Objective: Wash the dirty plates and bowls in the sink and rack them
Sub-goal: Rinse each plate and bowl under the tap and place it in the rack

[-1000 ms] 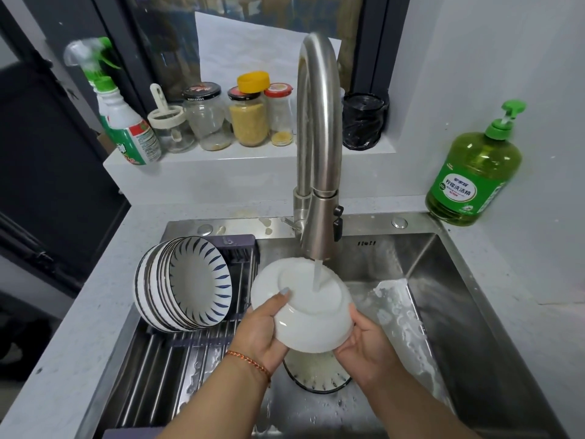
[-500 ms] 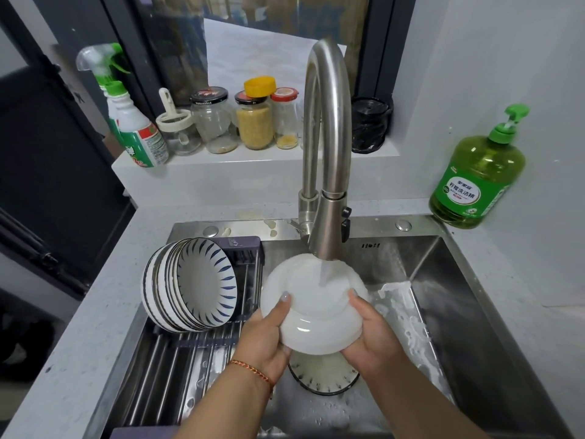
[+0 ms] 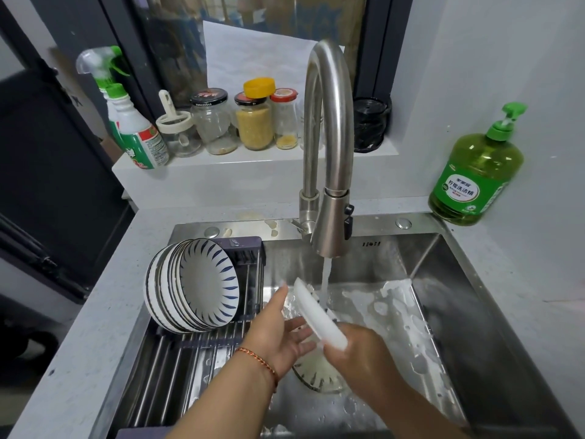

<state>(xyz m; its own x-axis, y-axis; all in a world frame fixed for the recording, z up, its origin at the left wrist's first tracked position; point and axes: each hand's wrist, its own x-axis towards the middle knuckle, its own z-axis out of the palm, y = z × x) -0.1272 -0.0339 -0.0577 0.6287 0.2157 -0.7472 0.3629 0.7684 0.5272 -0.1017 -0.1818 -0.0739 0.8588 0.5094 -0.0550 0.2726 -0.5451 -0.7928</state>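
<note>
A white bowl (image 3: 316,312) stands on edge under the running water from the faucet (image 3: 329,172), its blue-striped inside turned to the right. My right hand (image 3: 361,356) grips its lower rim. My left hand (image 3: 281,331) lies beside its underside with fingers spread and straight, touching it lightly. Several blue-striped bowls (image 3: 193,286) stand on edge in the dish rack (image 3: 190,359) over the sink's left half. Another striped dish (image 3: 316,372) lies on the sink floor under my hands, partly hidden.
The steel sink (image 3: 443,312) has soap foam on its sloping right wall. A green dish-soap bottle (image 3: 474,166) stands on the counter at the right. A spray bottle (image 3: 129,118) and several jars (image 3: 253,118) line the window ledge behind.
The bowl has been turned from bottom-up to on-edge under the stream. My left hand let go of its rim and opened; my right hand still holds it.
</note>
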